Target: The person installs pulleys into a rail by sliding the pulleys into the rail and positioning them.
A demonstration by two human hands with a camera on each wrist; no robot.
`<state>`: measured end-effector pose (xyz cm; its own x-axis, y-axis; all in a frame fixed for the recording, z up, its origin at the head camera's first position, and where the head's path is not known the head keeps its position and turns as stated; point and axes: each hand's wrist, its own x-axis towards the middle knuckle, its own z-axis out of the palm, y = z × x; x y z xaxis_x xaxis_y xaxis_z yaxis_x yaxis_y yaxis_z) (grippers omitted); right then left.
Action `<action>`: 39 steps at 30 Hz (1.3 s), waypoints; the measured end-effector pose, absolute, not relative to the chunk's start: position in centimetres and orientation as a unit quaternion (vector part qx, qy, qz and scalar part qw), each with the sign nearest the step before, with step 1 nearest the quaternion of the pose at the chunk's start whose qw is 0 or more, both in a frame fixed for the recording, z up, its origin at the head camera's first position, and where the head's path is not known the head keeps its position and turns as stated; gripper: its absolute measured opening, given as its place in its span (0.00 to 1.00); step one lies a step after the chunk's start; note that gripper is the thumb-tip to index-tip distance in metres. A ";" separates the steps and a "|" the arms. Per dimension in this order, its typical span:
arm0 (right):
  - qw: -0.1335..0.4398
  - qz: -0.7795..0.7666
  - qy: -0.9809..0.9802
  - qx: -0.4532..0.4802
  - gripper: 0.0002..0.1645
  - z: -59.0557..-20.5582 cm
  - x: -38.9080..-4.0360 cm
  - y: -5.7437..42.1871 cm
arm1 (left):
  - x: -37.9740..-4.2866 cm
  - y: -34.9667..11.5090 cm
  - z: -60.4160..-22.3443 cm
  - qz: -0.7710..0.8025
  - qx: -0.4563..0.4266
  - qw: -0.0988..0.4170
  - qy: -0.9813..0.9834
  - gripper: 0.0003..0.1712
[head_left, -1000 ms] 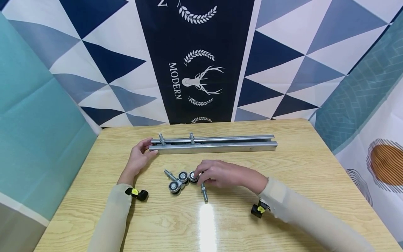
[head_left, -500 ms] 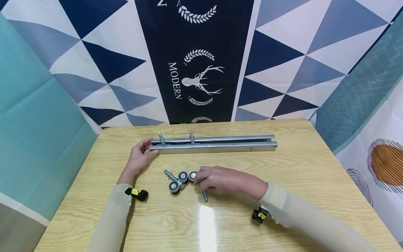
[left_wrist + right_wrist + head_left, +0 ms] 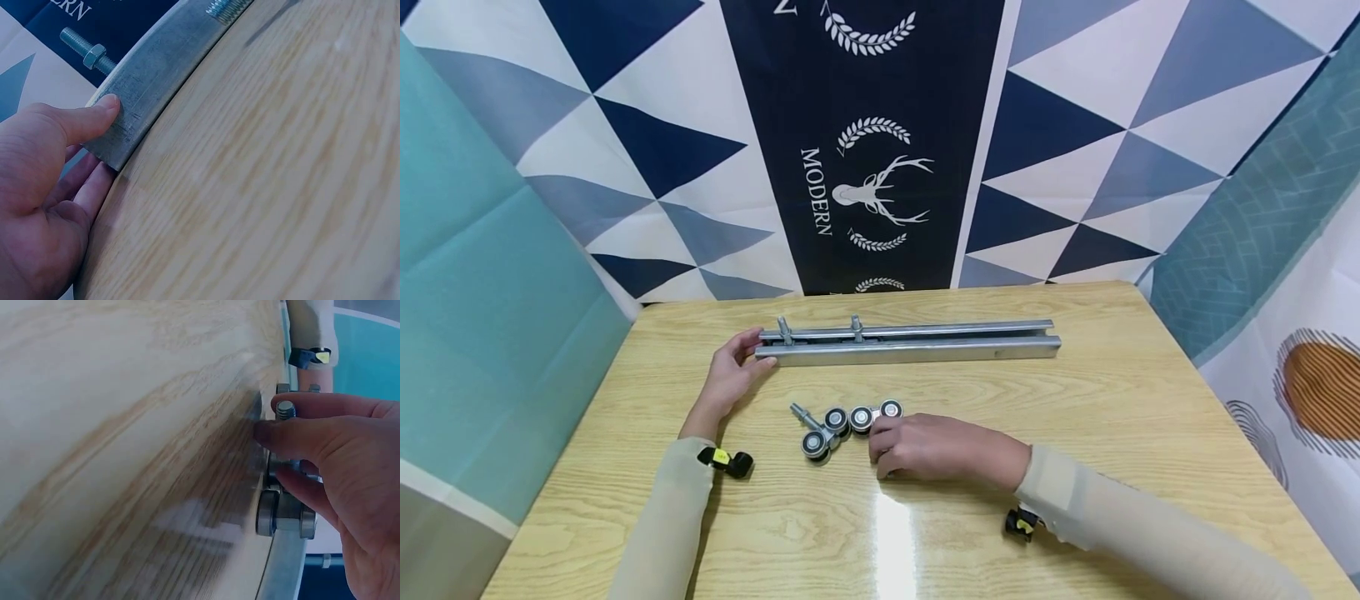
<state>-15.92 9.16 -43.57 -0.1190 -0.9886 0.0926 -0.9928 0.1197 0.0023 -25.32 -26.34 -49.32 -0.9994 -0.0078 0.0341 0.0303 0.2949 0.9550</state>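
A silver metal rail (image 3: 917,353) with a slot along its top lies across the table. Its left end is gripped by my left hand (image 3: 730,379), thumb on the near face and fingers around the end. Two threaded bolts (image 3: 857,328) stand up out of the slot near that end. In front of the rail, my right hand (image 3: 928,447) pinches the bolt (image 3: 285,409) of a roller trolley (image 3: 862,418), whose wheels show beyond the fingers. A second roller trolley (image 3: 814,445) lies just left of it, its bolt pointing back and left.
The wooden table (image 3: 790,533) has a bright light reflection near its front. A patterned cloth backdrop (image 3: 880,167) hangs behind the table's back edge. Teal cloth (image 3: 490,250) hangs on the left side.
My right hand has shifted slightly toward me, from the trolley's wheels down onto its bolt, uncovering both wheels. The left hand and the rail have stayed put.
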 end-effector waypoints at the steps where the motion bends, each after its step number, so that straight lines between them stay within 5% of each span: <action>1: 0.036 0.032 -0.748 0.662 0.11 -43.6 -15.9 9.1 | -25.3 -26.3 -49.3 -0.595 -0.008 0.016 -0.804 0.38; 39: -0.026 0.186 -0.775 0.603 0.11 -41.7 -17.4 10.0 | -25.0 -26.1 -48.9 -0.592 0.007 0.008 -0.806 0.37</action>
